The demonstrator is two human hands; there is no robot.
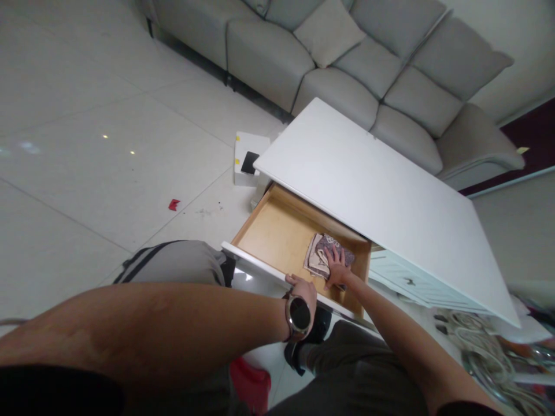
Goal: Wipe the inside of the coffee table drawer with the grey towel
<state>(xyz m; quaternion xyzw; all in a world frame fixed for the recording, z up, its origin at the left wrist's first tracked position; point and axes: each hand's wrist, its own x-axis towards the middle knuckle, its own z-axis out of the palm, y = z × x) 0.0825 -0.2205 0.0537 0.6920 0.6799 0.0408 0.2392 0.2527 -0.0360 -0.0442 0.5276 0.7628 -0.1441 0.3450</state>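
A drawer (269,228) with a white front and pale wood inside is pulled out from the white table (385,190). My left hand (306,290), with a watch on the wrist, is closed over the top edge of the drawer front; most of its fingers are hidden. Inside the drawer, at its right end, lies a folded patterned cloth (316,260), brown and cream. My right hand (337,268) rests on this cloth, its fingers spread and pressing down from above.
Beyond the table stands a long grey sofa (269,58) with cushions. A white box (245,176) bearing a dark flat device (249,163) sits on the floor by the table's left end. Coiled cables (477,338) lie at the right, and a red scrap (174,204) lies on the tiles.
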